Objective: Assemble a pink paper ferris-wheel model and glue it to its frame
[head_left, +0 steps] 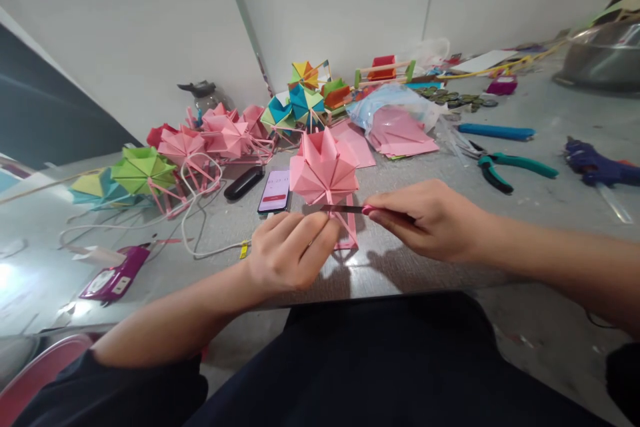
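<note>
In front of me stands a pink folded-paper wheel (326,170) on a pink stick stand (351,227). My left hand (290,250) is closed at the stand's left side, fingers wrapped near the stick below the wheel; the fingertips' grip is partly hidden. Between the thumb and fingers of my right hand (433,220) is a thin, dark-bladed knife with a pink handle (367,209). Its blade (345,209) points left, crossing the stick just under the wheel, with the tip close to my left fingers.
Left lie a phone (275,191), a black case (244,183), a white cable (200,255), a purple power strip (116,273) and other paper wheels (143,170). Right are pliers (517,162), a blue bar-like tool (496,131) and a glue gun (595,161). Behind are pink paper sheets (400,133).
</note>
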`<action>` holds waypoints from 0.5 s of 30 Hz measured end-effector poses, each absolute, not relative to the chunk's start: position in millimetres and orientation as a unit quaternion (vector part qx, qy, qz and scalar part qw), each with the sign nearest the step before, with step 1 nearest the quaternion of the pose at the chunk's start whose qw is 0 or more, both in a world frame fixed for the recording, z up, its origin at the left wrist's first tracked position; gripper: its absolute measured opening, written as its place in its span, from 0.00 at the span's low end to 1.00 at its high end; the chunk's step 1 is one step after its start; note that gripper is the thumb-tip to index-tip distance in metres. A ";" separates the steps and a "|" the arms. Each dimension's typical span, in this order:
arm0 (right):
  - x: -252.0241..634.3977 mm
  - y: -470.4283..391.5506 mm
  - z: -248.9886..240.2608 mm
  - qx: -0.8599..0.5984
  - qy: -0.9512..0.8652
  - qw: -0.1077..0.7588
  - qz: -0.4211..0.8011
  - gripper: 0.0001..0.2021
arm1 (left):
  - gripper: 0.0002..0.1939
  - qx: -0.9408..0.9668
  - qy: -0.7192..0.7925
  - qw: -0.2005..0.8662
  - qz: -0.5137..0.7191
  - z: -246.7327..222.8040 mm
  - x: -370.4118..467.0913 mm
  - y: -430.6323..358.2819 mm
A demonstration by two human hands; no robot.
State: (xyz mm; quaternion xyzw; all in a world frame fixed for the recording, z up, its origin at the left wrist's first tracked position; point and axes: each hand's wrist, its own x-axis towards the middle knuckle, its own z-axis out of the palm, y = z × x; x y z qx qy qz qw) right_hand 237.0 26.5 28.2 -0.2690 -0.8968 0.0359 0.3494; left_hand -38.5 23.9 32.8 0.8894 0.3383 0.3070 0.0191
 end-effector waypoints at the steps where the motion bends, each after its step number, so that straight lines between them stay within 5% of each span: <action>1: 238.5 26.9 30.8 -0.268 -0.899 0.343 0.036 0.14 | 0.04 0.888 0.337 0.017 0.311 32.5 -39.3 25.4; 4: 242.0 28.7 41.8 -0.264 -0.908 0.321 0.043 0.14 | 0.04 0.891 0.298 -0.050 0.339 28.9 -41.0 31.8; 10: 229.6 33.7 62.7 -0.286 -0.925 0.246 0.052 0.16 | 0.09 0.822 0.090 -0.388 0.407 25.4 -35.9 42.4; 15: 220.9 35.7 68.6 -0.305 -0.925 0.217 0.063 0.15 | 0.09 0.808 0.079 -0.411 0.415 28.9 -32.9 44.8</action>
